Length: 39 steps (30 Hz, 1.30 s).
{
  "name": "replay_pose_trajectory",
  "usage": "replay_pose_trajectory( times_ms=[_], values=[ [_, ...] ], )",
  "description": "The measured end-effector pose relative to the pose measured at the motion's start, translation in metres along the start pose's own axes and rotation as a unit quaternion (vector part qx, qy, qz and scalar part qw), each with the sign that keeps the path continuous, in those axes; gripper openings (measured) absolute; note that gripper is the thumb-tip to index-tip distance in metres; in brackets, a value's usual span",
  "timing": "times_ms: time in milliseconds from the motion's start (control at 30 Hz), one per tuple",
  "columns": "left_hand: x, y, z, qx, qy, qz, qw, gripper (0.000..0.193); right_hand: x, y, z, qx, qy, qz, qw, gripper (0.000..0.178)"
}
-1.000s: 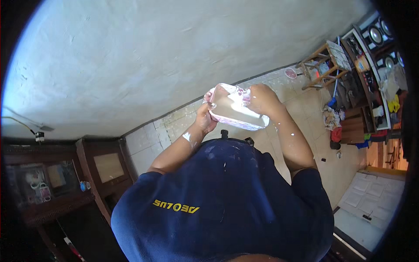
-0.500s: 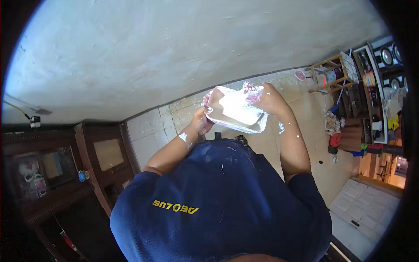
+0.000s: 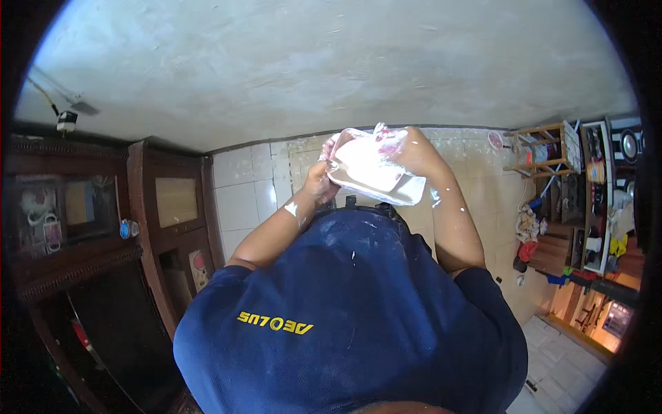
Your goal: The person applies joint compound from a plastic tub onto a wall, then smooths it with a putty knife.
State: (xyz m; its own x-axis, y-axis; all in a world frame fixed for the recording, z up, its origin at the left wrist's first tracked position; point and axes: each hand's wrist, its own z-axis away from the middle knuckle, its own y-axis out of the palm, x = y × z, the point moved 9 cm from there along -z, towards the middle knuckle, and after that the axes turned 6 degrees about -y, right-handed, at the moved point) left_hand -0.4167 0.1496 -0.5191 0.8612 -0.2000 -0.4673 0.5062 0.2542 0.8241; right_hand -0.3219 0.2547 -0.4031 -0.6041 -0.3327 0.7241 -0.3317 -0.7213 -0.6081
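Note:
My left hand (image 3: 321, 179) grips the left end of a white, shallow rectangular tray (image 3: 412, 190), fingers wrapped round its rim, in front of my chest. Bright white paste (image 3: 365, 164) fills much of the tray; glare washes out its detail. Over the right part of the tray is my right hand (image 3: 418, 153), its fingers closed and hidden. A paste-smeared patch with reddish-pink areas (image 3: 390, 143) shows beside these fingers; whether it is a held tool or coated fingers, I cannot make out. White smears mark both forearms.
A pale, patchily coated wall (image 3: 331, 69) runs across the far side, above a spattered tiled floor (image 3: 269, 169). Dark wooden cabinets (image 3: 141, 207) stand at the left. At the right are a wooden stool (image 3: 545, 148), a round pinkish container (image 3: 495, 141), shelves and a cloth heap (image 3: 528, 228).
The view has turned, so the wall's base now lies nearly level. My right hand has shifted slightly left over the tray. My left hand keeps its grip on the tray.

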Motion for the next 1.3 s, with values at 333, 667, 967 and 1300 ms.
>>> replay_pose_trajectory(
  times_ms=[333,667,967,1300],
  values=[
    [-0.011,-0.028,0.030,-0.010,0.040,-0.022,0.999,0.076,0.003,0.067,-0.006,0.037,-0.028,0.155,0.987,0.027],
    [0.005,-0.070,0.055,0.030,0.028,0.004,0.999,0.058,0.021,0.040,0.011,-0.042,-0.010,0.129,0.991,0.029],
    [0.000,-0.060,0.093,-0.099,0.039,-0.030,0.994,0.059,0.032,0.064,0.025,-0.005,-0.087,0.305,0.948,0.022],
    [0.030,-0.095,0.130,-0.159,0.017,-0.093,0.983,0.064,-0.013,0.169,0.010,0.110,-0.079,0.096,0.986,0.026]
  ],
)
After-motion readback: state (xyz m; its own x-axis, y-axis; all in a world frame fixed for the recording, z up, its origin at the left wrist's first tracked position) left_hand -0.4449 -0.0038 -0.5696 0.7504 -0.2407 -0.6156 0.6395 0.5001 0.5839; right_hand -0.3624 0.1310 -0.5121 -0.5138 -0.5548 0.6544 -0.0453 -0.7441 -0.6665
